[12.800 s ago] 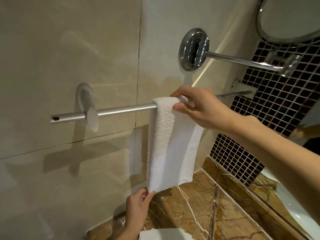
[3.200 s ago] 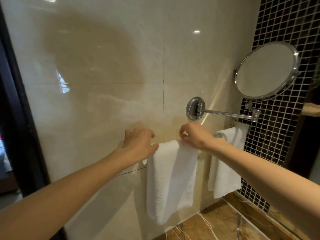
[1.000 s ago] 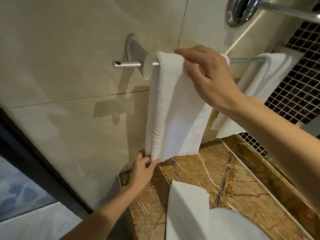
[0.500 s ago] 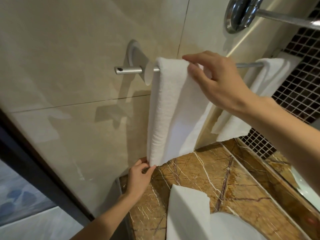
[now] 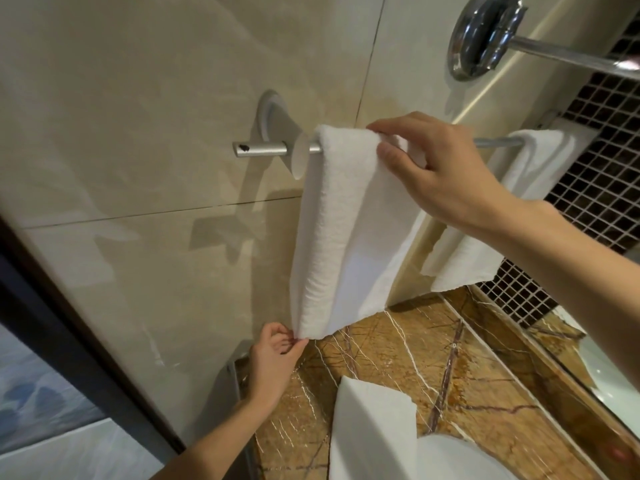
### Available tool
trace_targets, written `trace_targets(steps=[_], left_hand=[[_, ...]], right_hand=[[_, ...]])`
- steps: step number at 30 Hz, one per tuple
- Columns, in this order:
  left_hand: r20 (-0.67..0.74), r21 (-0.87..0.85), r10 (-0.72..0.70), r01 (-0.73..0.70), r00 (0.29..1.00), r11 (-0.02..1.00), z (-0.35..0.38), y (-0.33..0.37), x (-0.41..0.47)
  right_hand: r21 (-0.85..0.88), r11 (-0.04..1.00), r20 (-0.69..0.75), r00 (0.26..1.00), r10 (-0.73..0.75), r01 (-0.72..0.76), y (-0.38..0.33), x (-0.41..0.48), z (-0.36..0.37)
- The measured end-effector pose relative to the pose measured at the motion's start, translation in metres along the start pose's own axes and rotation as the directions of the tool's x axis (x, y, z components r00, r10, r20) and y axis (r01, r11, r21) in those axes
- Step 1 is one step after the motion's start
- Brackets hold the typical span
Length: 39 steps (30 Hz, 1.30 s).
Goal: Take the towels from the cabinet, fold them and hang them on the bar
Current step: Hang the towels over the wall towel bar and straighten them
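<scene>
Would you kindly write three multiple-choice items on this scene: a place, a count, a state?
1. Where does the left hand pinch the near towel? A. its lower corner B. its top fold C. its middle
2. How many towels hang on the bar? A. one B. two C. four
3. How is the near towel? A. draped over the bar B. on the counter C. balled up
Answers: 1 A, its fingers pinch the bottom corner; 2 B, a far towel hangs beside the near one; 3 A, it hangs over the bar, the right hand at its top.
</scene>
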<state>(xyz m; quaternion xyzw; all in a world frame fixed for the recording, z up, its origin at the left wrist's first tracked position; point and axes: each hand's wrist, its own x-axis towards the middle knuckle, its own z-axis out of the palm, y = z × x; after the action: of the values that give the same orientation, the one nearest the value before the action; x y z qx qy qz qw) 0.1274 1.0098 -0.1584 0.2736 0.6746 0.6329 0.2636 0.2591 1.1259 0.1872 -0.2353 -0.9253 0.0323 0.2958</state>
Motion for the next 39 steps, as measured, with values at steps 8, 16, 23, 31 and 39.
trace_targets(steps=[8, 16, 23, 31, 39], left_hand=[[0.093, 0.069, 0.009, -0.016, 0.996, 0.998, 0.003, 0.011, -0.007], [0.076, 0.084, -0.028, 0.021, 0.997, 0.996, 0.014, 0.008, -0.010], [0.063, 0.020, -0.077, 0.076, 0.995, 0.997, 0.017, 0.007, -0.015], [-0.082, -0.425, -0.279, 0.219, 0.957, 0.878, 0.047, 0.014, -0.027], [0.153, -0.693, -0.522, 0.467, 0.839, 0.549, 0.126, 0.032, -0.049]], right_hand=[[0.016, 1.000, 0.003, 1.000, 0.006, -0.006, -0.002, 0.001, -0.001], [0.002, 1.000, 0.001, 1.000, 0.007, -0.007, -0.002, 0.001, -0.001], [-0.006, 1.000, 0.012, 1.000, 0.003, -0.002, 0.001, 0.003, -0.002], [-0.018, 1.000, 0.032, 0.999, -0.024, 0.025, 0.004, 0.006, -0.003], [-0.058, 0.995, 0.065, 0.995, -0.077, 0.081, 0.010, 0.012, -0.007]])
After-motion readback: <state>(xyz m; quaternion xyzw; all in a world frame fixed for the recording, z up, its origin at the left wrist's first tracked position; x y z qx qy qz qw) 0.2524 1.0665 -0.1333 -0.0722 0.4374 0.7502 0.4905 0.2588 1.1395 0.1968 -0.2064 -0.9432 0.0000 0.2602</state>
